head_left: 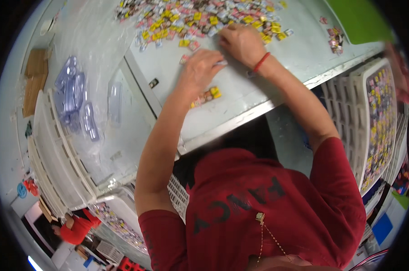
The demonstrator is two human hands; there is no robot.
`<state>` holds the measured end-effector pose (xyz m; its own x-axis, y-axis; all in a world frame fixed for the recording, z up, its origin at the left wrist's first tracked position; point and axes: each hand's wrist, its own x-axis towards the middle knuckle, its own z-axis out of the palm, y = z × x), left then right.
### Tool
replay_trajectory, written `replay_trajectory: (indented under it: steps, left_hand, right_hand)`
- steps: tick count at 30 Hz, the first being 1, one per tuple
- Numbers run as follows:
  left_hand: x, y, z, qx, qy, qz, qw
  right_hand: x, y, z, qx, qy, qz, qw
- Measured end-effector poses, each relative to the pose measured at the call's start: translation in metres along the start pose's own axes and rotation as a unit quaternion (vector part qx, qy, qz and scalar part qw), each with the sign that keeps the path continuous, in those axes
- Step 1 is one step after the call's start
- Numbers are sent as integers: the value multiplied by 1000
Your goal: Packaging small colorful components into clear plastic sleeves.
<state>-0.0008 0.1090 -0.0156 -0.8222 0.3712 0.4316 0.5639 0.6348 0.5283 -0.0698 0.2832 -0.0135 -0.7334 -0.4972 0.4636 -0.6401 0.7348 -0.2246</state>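
My left hand (200, 70) is over the light grey table (258, 86), its thumb and finger closed on a small flat piece (220, 63) that shows edge-on. Under that wrist lies a short row of small yellow and brown printed pieces (209, 95). My right hand (246, 43), with a red cord on its wrist, is curled at the near edge of a wide heap of small printed pieces (197, 18) in yellow, pink, white and brown. Its fingertips are turned down, so what they hold, if anything, is hidden.
Transparent bluish plastic trays (72, 90) lie left on plastic sheeting. A small dark piece (154, 83) sits near the table seam. A green board (360, 20) is at the far right, beside a small cluster of pieces (335, 40). Stacked white crates (365, 126) stand right. Another person (78, 228) is at lower left.
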Motion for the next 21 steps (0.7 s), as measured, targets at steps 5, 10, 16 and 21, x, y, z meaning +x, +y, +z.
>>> replay_trajectory:
  steps: [5, 10, 16, 21]
  left_hand:
    - [-23, 8, -68, -32, 98, -97, 990]
    - [-67, 34, -68, -6, 39, -132, 990]
    - [-97, 27, -53, 26, 33, -99, 994]
    - [-96, 24, -46, 46, 72, -86, 993]
  right_hand:
    - [-20, -19, -28, 117, -11, -17, 993]
    - [-49, -58, -35, 314, -61, 8, 947]
    - [-54, -88, -12, 263, -53, -49, 962]
    - [-55, -89, -9, 251, -30, -37, 967]
